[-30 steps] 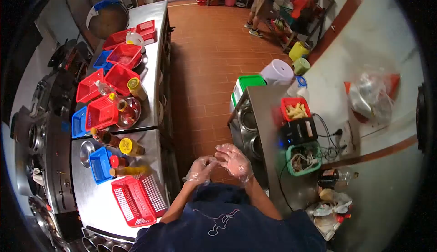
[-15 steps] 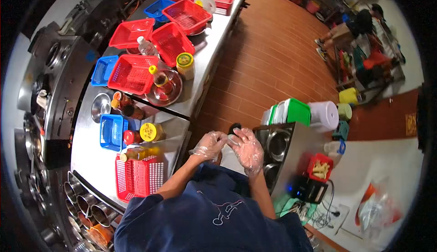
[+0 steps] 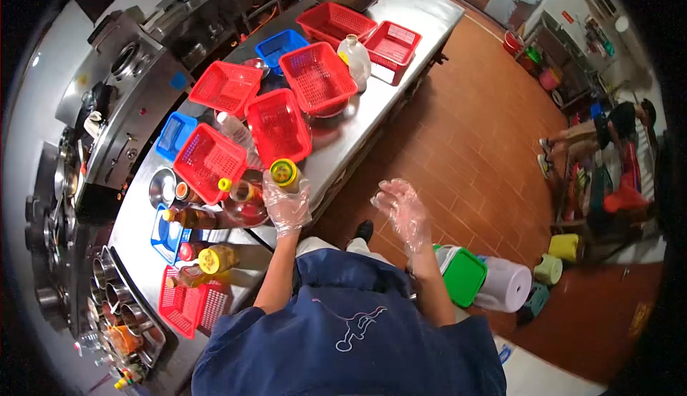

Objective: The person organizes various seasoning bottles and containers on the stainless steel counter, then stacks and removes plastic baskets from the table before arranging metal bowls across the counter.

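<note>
My left hand [image 3: 288, 206], in a clear plastic glove, is at the edge of the steel table, its fingers round the yellow-lidded jar [image 3: 284, 173]. Just left of it stand a bottle with a yellow cap [image 3: 242, 191] and a steel bowl. My right hand [image 3: 404, 213], gloved too, hangs over the floor with its fingers apart and nothing in it. Behind the jar lies a red basket [image 3: 278, 127], with a clear plastic bottle [image 3: 240, 134] beside it.
More red baskets [image 3: 317, 77], a blue basket [image 3: 280, 49] and a white jug [image 3: 355, 61] stand farther back on the table [image 3: 422, 2]. Another person [image 3: 601, 131] is at a rack on the right. A green-lidded container [image 3: 464, 276] and a lilac bucket [image 3: 504, 283] are right of me.
The view has swung left toward the table. My hands, close together before, have parted; my left hand has reached to the yellow-lidded jar and closed on it.
</note>
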A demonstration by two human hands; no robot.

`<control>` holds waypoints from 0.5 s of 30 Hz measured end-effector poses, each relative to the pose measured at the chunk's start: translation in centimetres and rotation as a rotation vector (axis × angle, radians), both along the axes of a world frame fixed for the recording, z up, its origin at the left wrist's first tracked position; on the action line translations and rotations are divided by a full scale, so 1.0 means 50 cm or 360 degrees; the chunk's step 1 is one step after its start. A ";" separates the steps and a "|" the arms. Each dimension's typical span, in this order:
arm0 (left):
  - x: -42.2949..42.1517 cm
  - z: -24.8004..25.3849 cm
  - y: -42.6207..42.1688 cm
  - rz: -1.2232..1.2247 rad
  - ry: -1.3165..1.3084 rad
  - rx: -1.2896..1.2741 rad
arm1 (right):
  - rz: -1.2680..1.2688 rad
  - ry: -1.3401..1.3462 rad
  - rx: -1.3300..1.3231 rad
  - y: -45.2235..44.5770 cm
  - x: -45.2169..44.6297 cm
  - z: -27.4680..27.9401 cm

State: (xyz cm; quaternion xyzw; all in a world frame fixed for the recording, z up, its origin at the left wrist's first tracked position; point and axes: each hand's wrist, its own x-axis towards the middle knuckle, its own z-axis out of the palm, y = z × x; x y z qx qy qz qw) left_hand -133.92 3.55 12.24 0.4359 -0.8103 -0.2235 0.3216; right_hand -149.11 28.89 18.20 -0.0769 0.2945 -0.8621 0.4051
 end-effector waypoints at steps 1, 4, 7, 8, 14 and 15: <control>-0.009 -0.004 -0.007 0.0036 -0.0007 -0.0102 | 0.0015 0.0068 0.0088 -0.003 -0.048 0.002; -0.026 0.004 -0.010 0.0124 0.0150 0.0060 | 0.0066 0.0188 0.0259 -0.041 -0.171 0.001; -0.055 0.006 -0.009 0.0206 0.0326 0.0135 | 0.0112 0.0174 0.0508 -0.103 -0.273 -0.019; -0.063 0.002 -0.010 0.0253 0.0315 -0.0034 | 0.0137 0.0169 0.0506 -0.134 -0.305 -0.027; -0.089 -0.007 -0.009 0.0420 0.0324 -0.0148 | 0.0074 0.0381 0.0785 -0.327 -0.479 -0.098; -0.085 -0.022 -0.014 0.0375 0.0331 -0.0213 | 0.0035 0.0605 0.0936 -0.355 -0.498 -0.099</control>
